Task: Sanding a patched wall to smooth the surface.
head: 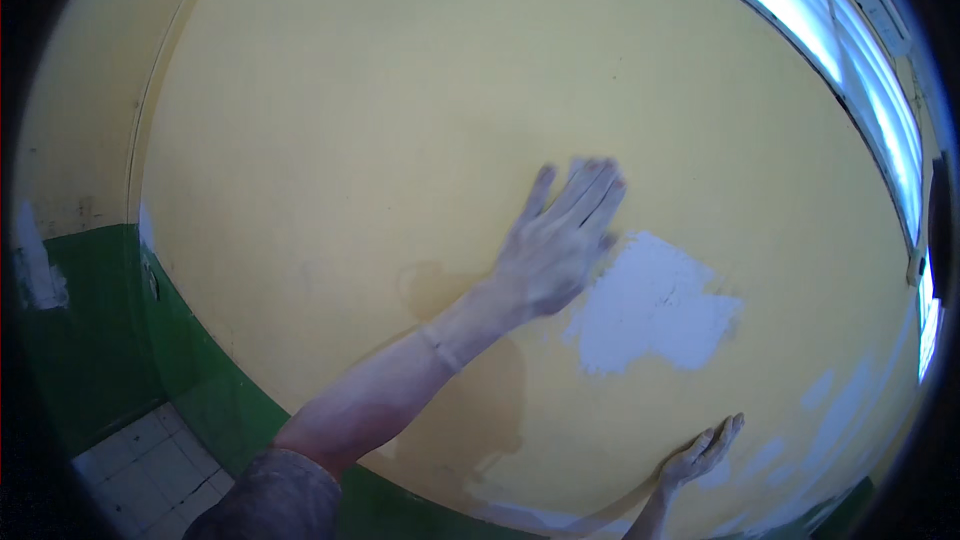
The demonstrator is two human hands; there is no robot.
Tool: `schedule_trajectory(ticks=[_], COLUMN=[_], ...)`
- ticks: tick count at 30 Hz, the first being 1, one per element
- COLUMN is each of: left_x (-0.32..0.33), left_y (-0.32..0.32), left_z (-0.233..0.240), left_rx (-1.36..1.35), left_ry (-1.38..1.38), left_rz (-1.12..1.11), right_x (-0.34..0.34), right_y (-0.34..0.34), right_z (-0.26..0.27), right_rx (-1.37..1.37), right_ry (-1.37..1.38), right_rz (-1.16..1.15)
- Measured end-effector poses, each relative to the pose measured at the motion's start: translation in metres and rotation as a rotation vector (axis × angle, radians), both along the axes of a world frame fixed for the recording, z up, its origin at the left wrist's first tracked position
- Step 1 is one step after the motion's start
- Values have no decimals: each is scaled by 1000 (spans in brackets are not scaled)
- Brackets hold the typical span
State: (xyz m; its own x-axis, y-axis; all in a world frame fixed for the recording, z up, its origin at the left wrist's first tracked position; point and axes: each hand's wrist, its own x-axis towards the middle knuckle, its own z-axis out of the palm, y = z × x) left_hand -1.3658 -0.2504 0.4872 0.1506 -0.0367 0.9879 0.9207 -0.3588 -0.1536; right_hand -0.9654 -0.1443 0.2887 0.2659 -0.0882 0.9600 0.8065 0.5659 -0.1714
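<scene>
My left hand (559,251) lies nearly flat against a yellow painted wall (375,127), slightly blurred, its little finger spread from the others. A small pale sheet (577,163) peeks out under the fingertips, pressed to the wall; most of it is hidden, so its material is unclear. Just right of and below that hand is an irregular patch of white filler (652,307) on the wall. Lower right, my right hand (701,455) is raised beside the wall, palm partly turned up, with nothing visible in it. Whether it touches the wall is unclear.
Green paint (217,345) covers the lower wall. White filler smears (832,405) run along the lower right. A bright window (825,30) curves along the upper right. At lower left, floor tiles (157,472) meet the wall near a corner with another filler patch (41,270).
</scene>
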Motion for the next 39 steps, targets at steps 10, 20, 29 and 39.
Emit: schedule_trajectory(ticks=[10, 20, 29, 39], left_x=[-15, -20, -36, -38], left_y=[0, -10, -8, -6], left_z=[-43, -135, 30, -53], left_rx=[-121, -325, 70, -82], left_ry=[68, -61, -6, -11], left_rz=[81, 65, 57, 110], right_x=[8, 7, 7, 12], right_y=[2, 2, 10, 8], right_z=[-3, 0, -2, -4], right_rx=[11, -26, 15, 32], right_ry=[-23, -15, -25, -3], right_rz=[-1, -29, 37, -36])
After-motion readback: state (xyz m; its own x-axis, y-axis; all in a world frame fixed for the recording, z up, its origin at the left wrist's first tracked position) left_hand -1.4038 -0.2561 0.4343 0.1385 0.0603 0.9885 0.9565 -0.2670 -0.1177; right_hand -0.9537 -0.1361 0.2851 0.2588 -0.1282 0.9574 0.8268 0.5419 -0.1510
